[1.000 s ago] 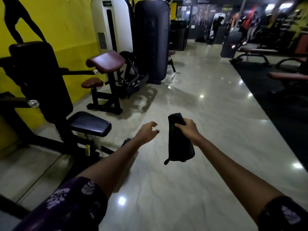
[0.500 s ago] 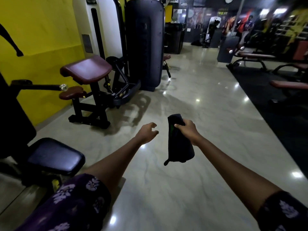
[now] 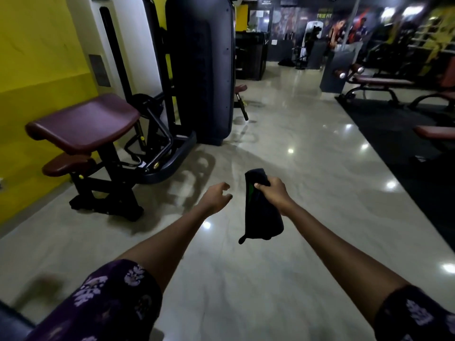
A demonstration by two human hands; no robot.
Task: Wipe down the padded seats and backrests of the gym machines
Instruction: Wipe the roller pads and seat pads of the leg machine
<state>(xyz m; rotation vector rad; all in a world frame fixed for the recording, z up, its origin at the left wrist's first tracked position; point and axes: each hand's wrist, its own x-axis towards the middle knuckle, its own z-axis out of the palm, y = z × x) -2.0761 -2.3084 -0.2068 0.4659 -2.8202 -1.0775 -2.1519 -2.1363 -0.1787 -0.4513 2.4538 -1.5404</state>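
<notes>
My right hand (image 3: 272, 194) grips the top of a dark folded cloth (image 3: 262, 210) that hangs down over the floor. My left hand (image 3: 216, 196) is held out beside it, fingers loosely curled, holding nothing. To the left stands a machine with a large maroon arm pad (image 3: 83, 121) and a smaller maroon seat (image 3: 66, 163) below it, on a black frame. Both hands are well short of these pads.
A tall dark weight-stack cover (image 3: 199, 70) stands behind the maroon machine against the yellow wall (image 3: 37, 45). Maroon benches (image 3: 381, 82) sit on a black mat (image 3: 406, 139) at the right. Polished pale floor (image 3: 283, 134) stretches ahead. People stand far back.
I have walked forward: the black-seated machine has slid out of view at the lower left, and the maroon pads now loom closer. My hands keep their pose with the cloth.
</notes>
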